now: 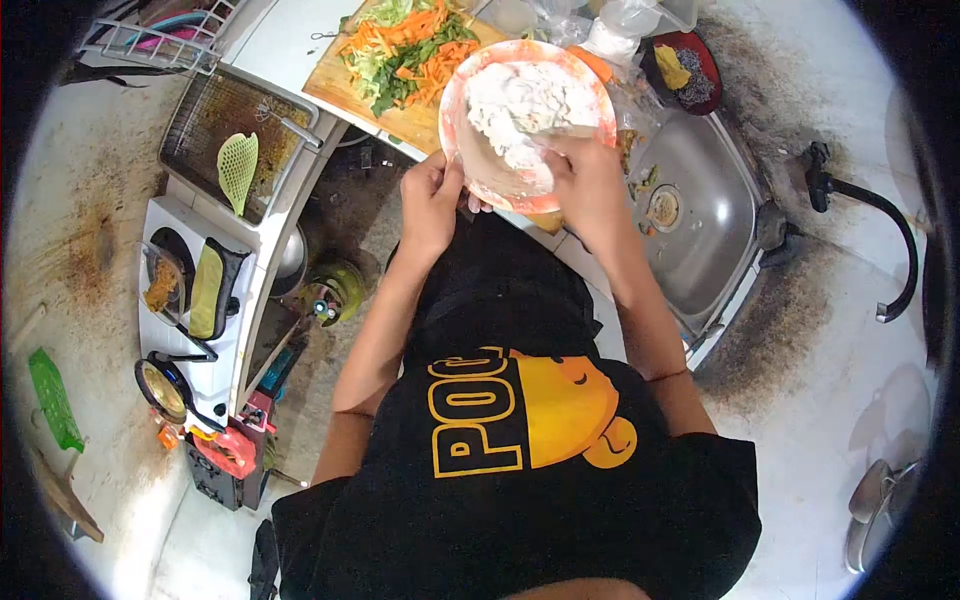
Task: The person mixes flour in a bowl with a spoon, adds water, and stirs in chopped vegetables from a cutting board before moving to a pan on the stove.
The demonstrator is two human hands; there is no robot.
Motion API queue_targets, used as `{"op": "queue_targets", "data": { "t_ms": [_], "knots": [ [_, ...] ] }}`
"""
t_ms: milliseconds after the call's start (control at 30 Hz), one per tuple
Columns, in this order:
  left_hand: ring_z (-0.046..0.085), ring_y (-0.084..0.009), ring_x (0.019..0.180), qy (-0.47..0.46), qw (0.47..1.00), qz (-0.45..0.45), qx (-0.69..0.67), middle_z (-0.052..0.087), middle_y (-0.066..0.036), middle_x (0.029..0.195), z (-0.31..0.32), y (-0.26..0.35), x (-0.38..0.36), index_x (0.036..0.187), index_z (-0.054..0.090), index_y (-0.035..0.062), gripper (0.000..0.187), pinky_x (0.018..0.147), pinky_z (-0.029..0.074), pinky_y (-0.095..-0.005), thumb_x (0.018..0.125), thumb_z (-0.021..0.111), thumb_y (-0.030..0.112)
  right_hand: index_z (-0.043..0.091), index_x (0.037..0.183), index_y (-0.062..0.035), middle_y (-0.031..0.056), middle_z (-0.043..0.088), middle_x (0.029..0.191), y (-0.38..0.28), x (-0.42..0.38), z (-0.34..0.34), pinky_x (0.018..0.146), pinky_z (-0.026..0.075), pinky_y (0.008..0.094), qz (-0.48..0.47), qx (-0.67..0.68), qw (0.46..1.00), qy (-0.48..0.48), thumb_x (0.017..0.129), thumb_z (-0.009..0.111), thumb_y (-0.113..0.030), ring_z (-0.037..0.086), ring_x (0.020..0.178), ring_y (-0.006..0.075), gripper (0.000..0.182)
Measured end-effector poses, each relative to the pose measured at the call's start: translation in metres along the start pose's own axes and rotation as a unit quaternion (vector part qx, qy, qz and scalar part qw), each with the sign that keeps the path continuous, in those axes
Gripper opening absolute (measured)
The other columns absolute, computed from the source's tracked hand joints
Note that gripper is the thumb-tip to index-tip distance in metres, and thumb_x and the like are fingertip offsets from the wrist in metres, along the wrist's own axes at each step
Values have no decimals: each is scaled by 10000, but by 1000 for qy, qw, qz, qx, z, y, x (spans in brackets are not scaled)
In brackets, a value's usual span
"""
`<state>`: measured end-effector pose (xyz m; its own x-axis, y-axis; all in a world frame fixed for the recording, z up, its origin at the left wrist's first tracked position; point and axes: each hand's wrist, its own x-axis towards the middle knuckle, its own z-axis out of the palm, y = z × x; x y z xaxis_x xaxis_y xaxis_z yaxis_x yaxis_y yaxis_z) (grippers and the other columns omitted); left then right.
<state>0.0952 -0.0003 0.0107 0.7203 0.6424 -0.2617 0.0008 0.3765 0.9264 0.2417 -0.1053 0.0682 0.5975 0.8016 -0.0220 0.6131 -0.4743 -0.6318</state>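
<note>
My left hand [432, 203] is closed on the near left rim of an orange-and-white bowl [453, 110], thumb on the edge and fingers underneath. White flour [530, 98] is heaped inside, mostly on the far side, with a thinner layer toward me. Over the bowl's near right part, my right hand [592, 185] has its fingers pinched together at the flour. Whatever it may hold is hidden. Just beyond the bowl to the left lies a wooden cutting board [325, 80] with shredded carrot [437, 65] and cut green leaves [385, 92].
A steel sink [705, 190] with food scraps and a black tap [880, 200] are on the right. On the left stand a tray [185, 130] with a green slotted turner [238, 170], a whisk, and a stove [160, 300] carrying pans. A red bowl [708, 90] sits behind the sink.
</note>
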Motion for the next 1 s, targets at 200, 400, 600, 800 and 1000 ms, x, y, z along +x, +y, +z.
{"op": "queue_targets", "data": {
  "t_ms": [200, 400, 600, 800, 1000],
  "knots": [
    [543, -109, 522, 6, 1000, -15, 25, 561, -54, 602, 1, 5, -1, 819, 554, -46, 302, 517, 451, -241, 1002, 388, 128, 691, 1026, -23, 151, 673, 752, 54, 7, -37, 588, 453, 330, 35, 70, 997, -23, 832, 630, -123, 588, 586, 245, 226],
    [526, -93, 516, -16, 1000, 14, 23, 566, -51, 600, -2, 1, 1, 807, 556, -37, 299, 499, 409, -231, 997, 391, 126, 679, 1093, -26, -80, 454, 592, 41, -3, -80, 425, 232, 212, 235, 204, 950, -34, 874, 651, -198, 333, 482, 12, 280],
    [547, -100, 519, -23, 999, 0, 33, 575, -52, 601, -7, -3, 3, 768, 543, -17, 300, 481, 371, -221, 983, 387, 122, 685, 1081, -24, -88, 457, 599, 47, -8, -90, 427, 233, 209, 243, 199, 946, -77, 867, 664, -227, 332, 486, 5, 296],
    [561, -103, 514, -38, 999, 8, 2, 575, -53, 594, -7, -4, 4, 768, 545, -15, 300, 472, 375, -219, 979, 379, 120, 712, 985, -2, -70, 474, 606, 49, -16, -104, 490, 295, 231, 123, 127, 979, -102, 870, 652, -202, 387, 552, 20, 238],
    [555, -105, 502, -31, 999, -3, 10, 588, -58, 605, -8, -5, 4, 807, 558, -33, 304, 478, 400, -221, 987, 379, 133, 697, 898, 36, 79, 580, 586, 30, -11, -116, 515, 394, 337, 138, -49, 989, -19, 803, 678, -223, 509, 522, 147, 276]
  ]
}}
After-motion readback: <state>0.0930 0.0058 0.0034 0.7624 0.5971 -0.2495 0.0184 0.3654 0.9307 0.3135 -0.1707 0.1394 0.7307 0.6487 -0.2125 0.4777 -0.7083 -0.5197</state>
